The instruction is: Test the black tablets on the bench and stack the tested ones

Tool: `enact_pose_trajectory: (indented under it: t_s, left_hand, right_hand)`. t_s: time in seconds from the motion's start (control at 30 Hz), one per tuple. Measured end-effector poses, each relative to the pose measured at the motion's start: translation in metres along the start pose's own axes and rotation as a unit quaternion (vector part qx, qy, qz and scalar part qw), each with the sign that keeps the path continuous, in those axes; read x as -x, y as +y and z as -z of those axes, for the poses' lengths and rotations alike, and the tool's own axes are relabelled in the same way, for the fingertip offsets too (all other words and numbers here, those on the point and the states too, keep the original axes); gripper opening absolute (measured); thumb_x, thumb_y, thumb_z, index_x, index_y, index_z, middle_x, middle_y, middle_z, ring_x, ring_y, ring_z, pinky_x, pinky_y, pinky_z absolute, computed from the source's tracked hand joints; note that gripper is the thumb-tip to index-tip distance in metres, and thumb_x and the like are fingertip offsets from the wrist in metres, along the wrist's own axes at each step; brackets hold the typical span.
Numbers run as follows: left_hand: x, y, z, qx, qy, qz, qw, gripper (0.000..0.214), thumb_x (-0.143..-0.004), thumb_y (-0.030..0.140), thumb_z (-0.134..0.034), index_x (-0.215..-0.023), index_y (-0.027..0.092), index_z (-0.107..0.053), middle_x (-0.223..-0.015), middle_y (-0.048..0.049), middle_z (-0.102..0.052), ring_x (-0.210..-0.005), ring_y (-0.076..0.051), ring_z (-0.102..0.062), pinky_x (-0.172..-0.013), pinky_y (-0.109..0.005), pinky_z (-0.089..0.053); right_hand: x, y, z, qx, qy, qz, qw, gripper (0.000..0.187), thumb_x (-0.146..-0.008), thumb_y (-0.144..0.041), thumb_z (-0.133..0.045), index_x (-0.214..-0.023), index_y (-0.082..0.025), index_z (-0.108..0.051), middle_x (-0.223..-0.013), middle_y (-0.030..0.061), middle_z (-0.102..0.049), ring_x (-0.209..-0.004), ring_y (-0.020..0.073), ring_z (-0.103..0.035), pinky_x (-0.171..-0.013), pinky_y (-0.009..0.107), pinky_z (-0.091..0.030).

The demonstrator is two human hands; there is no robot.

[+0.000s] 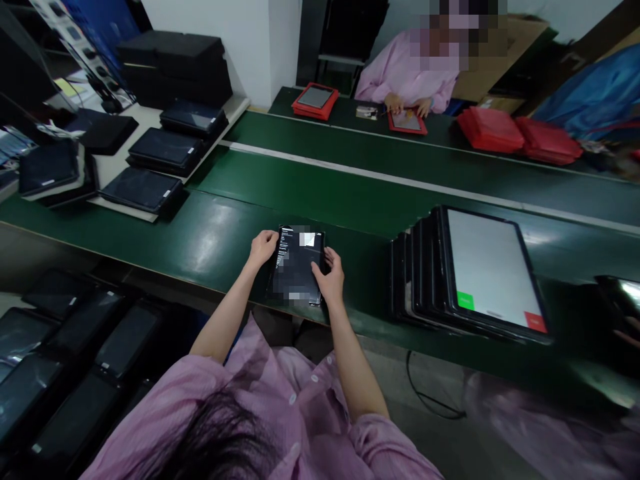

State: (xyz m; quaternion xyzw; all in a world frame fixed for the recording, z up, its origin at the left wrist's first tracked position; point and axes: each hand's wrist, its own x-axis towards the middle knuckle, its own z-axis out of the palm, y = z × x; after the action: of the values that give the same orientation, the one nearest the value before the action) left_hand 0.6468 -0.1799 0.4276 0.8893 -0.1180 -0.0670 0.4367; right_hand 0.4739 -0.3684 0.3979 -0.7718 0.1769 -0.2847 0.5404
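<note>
A black tablet [299, 270] lies on the green bench in front of me, its dark screen lit with small white text and a bright patch near the top. My left hand [264, 247] has its fingers curled against the upper left edge. On the right side my right hand [330, 273] grips the tablet, thumb over the screen's edge and fingers along its side. To the right, a stack of tablets [417, 280] leans at a tilt. The front one has a lit white screen [493, 267] with a green and a red corner box.
Dark tablets [143, 189] lie in a row on a pale board at left, with black foam blocks [175, 70] behind. More tablets [80, 393] fill the lower left. Across the bench, a person in pink [400, 73] works beside red pouches [490, 129]. Another tablet [620, 307] shows at far right.
</note>
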Motion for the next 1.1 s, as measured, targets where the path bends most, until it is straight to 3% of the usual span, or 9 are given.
enact_pose_trajectory:
  t_s: [0.07, 0.23, 0.5, 0.63, 0.8, 1.1]
  left_hand:
    - [-0.001, 0.0, 0.0, -0.004, -0.001, -0.003, 1.0, 0.034, -0.103, 0.037, -0.053, -0.108, 0.023, -0.084, -0.13, -0.0082, -0.077, -0.122, -0.027, -0.069, -0.111, -0.035, -0.049]
    - [-0.005, 0.004, 0.002, -0.03, -0.01, 0.011, 0.999, 0.036, -0.103, 0.041, -0.054, -0.105, 0.022, -0.085, -0.123, -0.0085, -0.08, -0.118, -0.028, -0.07, -0.105, -0.033, -0.05]
    - [-0.009, 0.011, 0.003, -0.072, -0.025, 0.027, 0.997, 0.038, -0.1, 0.05, -0.06, -0.092, 0.022, -0.085, -0.102, -0.0081, -0.082, -0.102, -0.028, -0.073, -0.093, -0.032, -0.05]
    - [-0.008, 0.012, 0.0, -0.085, -0.004, 0.03, 0.996, 0.035, -0.098, 0.049, -0.065, -0.089, 0.021, -0.084, -0.102, -0.0106, -0.081, -0.102, -0.029, -0.073, -0.093, -0.033, -0.051]
    - [0.003, 0.007, 0.0, -0.052, 0.019, -0.011, 0.998, 0.041, -0.105, 0.046, -0.052, -0.092, 0.021, -0.082, -0.111, -0.0098, -0.08, -0.105, -0.026, -0.072, -0.096, -0.032, -0.051]
    - [0.032, -0.002, 0.007, -0.026, 0.006, -0.04, 0.999, 0.03, -0.101, 0.037, -0.059, -0.088, 0.02, -0.08, -0.108, -0.0078, -0.078, -0.098, -0.021, -0.071, -0.092, -0.03, -0.051]
  right_hand:
    - [0.0, -0.002, 0.0, 0.012, -0.005, 0.002, 1.0, 0.071, -0.089, -0.048, -0.078, -0.15, -0.021, -0.054, -0.151, 0.0175, -0.062, -0.137, 0.031, -0.061, -0.118, 0.053, -0.05]
    - [0.001, -0.002, 0.0, -0.02, 0.005, -0.011, 1.0, 0.054, -0.098, -0.045, -0.063, -0.146, -0.021, -0.057, -0.147, 0.0167, -0.065, -0.129, 0.028, -0.066, -0.115, 0.052, -0.053]
    - [0.0, 0.001, 0.0, -0.025, 0.007, -0.01, 1.0, 0.048, -0.1, -0.045, -0.059, -0.143, -0.021, -0.06, -0.147, 0.0163, -0.066, -0.128, 0.0269, -0.068, -0.111, 0.049, -0.056]
    - [0.0, 0.001, 0.0, -0.024, 0.006, -0.011, 1.0, 0.049, -0.1, -0.045, -0.059, -0.143, -0.021, -0.06, -0.147, 0.0166, -0.066, -0.128, 0.0273, -0.068, -0.111, 0.049, -0.056]
    - [0.0, 0.002, 0.0, -0.025, 0.005, -0.013, 1.0, 0.048, -0.101, -0.044, -0.058, -0.143, -0.021, -0.06, -0.146, 0.0162, -0.067, -0.127, 0.0269, -0.068, -0.112, 0.049, -0.056]
    - [0.001, 0.001, 0.0, -0.028, 0.005, -0.021, 0.999, 0.049, -0.101, -0.045, -0.058, -0.143, -0.02, -0.06, -0.146, 0.016, -0.067, -0.128, 0.0257, -0.068, -0.112, 0.046, -0.055]
